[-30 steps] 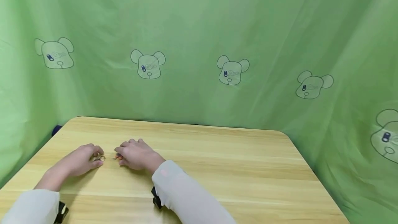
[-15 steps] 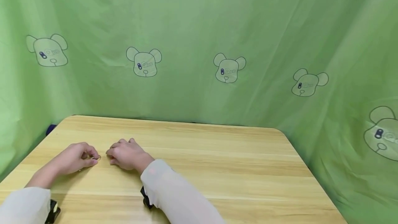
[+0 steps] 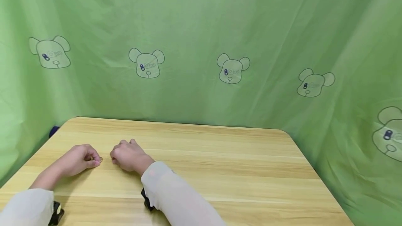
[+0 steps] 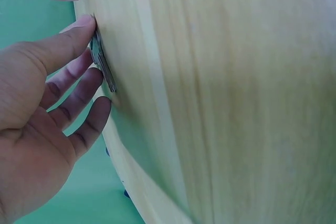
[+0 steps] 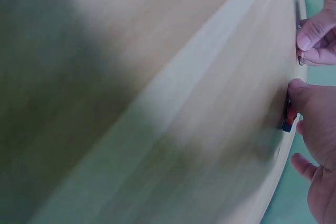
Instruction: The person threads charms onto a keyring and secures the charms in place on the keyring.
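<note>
Your left hand [image 3: 76, 159] and right hand [image 3: 128, 155] each pinch something, near each other. Green curtain [image 3: 188, 27] beyond them, desk [image 3: 220, 170] beneath. Flat metal piece [image 4: 104, 64] between your left thumb and fingers; small red-and-blue piece [image 5: 289, 116] in your right hand, mostly hidden, full shape unclear.

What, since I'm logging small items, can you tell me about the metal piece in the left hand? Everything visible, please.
The metal piece looks small, narrow and dull grey, with thin, flat-looking edges running lengthwise in the left wrist view. A curved, brownish end peeks out past the fingers in the right wrist view. The left hand pinches it between thumb and fingers, hiding much of it, low over the wooden tabletop; whether it touches the wood is unclear, and so is its exact kind.
</note>
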